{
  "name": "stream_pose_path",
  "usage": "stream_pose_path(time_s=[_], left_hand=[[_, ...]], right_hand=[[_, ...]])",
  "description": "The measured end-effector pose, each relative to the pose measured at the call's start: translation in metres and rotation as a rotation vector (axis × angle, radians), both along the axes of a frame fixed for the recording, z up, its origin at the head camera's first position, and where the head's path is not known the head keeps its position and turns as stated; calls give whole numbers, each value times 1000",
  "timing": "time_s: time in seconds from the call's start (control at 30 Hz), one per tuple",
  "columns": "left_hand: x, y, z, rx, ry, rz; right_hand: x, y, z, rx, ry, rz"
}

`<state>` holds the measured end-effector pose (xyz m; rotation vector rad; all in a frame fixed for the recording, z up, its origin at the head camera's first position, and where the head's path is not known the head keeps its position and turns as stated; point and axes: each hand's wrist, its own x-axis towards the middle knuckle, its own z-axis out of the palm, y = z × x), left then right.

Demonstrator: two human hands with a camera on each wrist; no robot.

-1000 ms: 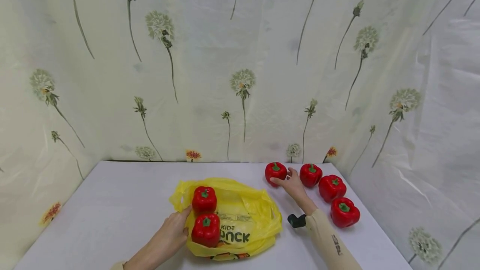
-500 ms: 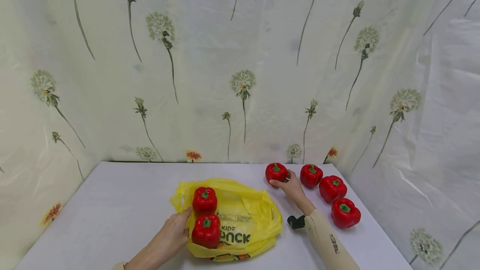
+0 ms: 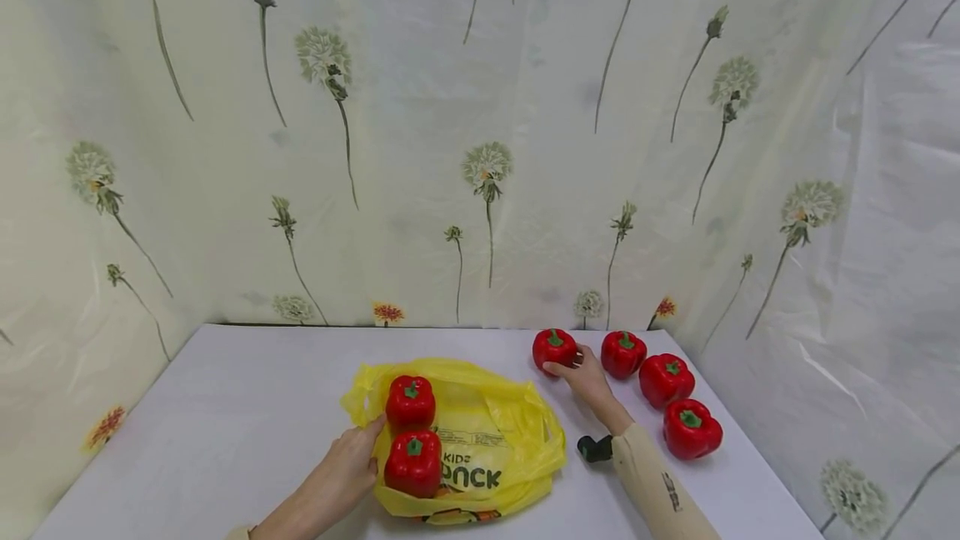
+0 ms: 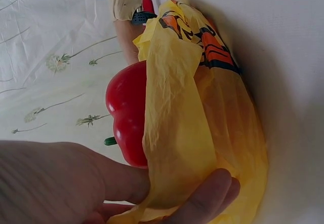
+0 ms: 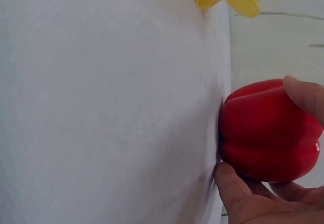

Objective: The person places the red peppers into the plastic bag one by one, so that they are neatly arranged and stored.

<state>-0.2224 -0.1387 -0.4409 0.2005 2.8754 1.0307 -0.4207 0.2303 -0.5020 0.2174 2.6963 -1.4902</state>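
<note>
A yellow plastic bag [image 3: 517, 432] lies spread on the table with its mouth toward the left. My left hand [image 3: 347, 458] pinches the bag's edge, the plastic running between thumb and fingers [image 4: 205, 196]. Two red bell peppers with green stems sit at that mouth, a rear pepper [image 3: 410, 401] and a front pepper [image 3: 413, 467]. Near the table's back edge, my right hand [image 3: 591, 383] grips another bell pepper [image 3: 552, 347]. In the right wrist view its thumb lies on one side of this pepper [image 5: 268, 133] and its fingers on the other, low by the tabletop.
Three more red bell peppers line the table's right side: a back one [image 3: 622, 354], a middle one [image 3: 666, 380] and a front one [image 3: 692, 429]. A small black device [image 3: 595, 448] shows at my right wrist. A flower-printed curtain [image 3: 405, 190] stands behind the white table [image 3: 225, 423].
My right hand's fingers have closed in round the far pepper from its right side. The left hand, the bag and the other peppers have stayed in place.
</note>
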Motion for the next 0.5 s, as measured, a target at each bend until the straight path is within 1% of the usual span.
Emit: stream_pose_path(time_s=[0.17, 0.3, 0.5], left_hand=[[2, 0, 0, 6, 17, -11], [2, -1, -1, 10, 38, -19], [1, 0, -1, 8, 20, -8]], right_hand=[[4, 3, 2, -3, 5, 15], [7, 5, 3, 2, -1, 11], [7, 8, 0, 13, -15, 3]])
